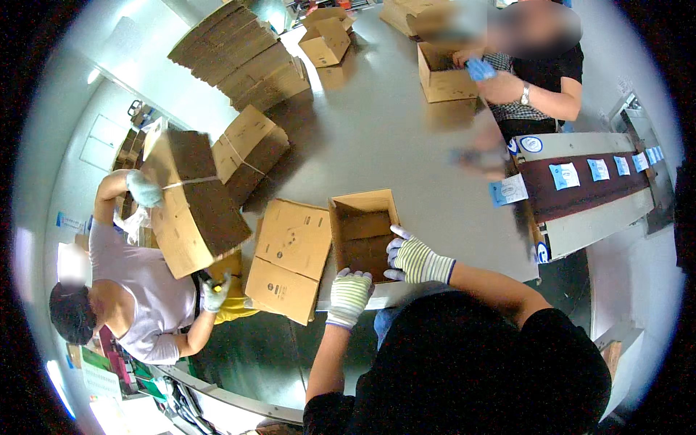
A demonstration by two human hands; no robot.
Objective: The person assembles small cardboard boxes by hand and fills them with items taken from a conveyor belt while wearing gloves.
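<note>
An open brown cardboard box [362, 204] stands at the table's near edge, its mouth facing up and bare cardboard showing inside. My left hand [349, 298], in a white glove with yellow-green stripes, is closed over the box's near left rim. On the right side, my right hand [420, 259], gloved the same way, grips the wall near the front corner. Just left of the box lie flat folded cartons [293, 239], jutting past the table edge.
A grey table [377, 138] carries a strapped carton bundle [246, 148], a tall flat-carton stack [239, 58] and a small open box [324, 43]. At left a co-worker holds a strapped bundle [192, 196]. Another works at a box [446, 76] beside a conveyor [602, 206] carrying packets.
</note>
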